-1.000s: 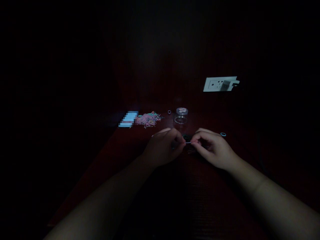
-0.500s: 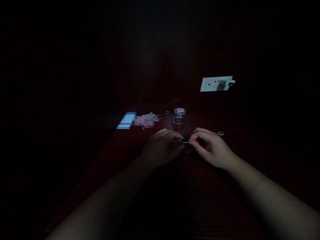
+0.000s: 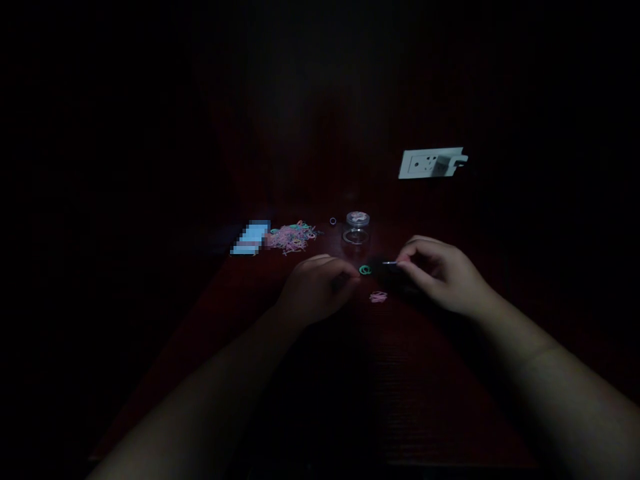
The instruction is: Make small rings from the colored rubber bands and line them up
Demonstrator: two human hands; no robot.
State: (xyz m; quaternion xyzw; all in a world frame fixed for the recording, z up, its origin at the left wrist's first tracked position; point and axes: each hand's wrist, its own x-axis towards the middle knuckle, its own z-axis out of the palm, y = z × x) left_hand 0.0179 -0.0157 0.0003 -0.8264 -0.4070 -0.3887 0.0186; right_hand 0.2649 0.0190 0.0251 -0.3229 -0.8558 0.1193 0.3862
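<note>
My right hand (image 3: 440, 272) is raised to the right of the jar, thumb and forefinger pinching one end of a thin, pale hair tie (image 3: 389, 263) that points left. My left hand (image 3: 320, 287) is closed, its thumb and finger pressed together; anything between them is too small or dark to make out. Just off its fingertips lie several green hair ties (image 3: 365, 270). A small bunch of pink hair ties (image 3: 379, 297) rests on the table nearer to me, between the hands.
A clear jar (image 3: 356, 235) with a lid stands behind the hands. Left of it are a single hair tie (image 3: 333, 221), a tangled pile of mostly pink hair ties (image 3: 293, 238) and a lit phone (image 3: 251, 238). A wall socket (image 3: 431, 163) holds a white plug. The surroundings are dark.
My hands have parted: the right moved right and up with the pale hair tie, which was between both hands. The green and pink hair ties show more fully. The blue ring at right is now hidden.
</note>
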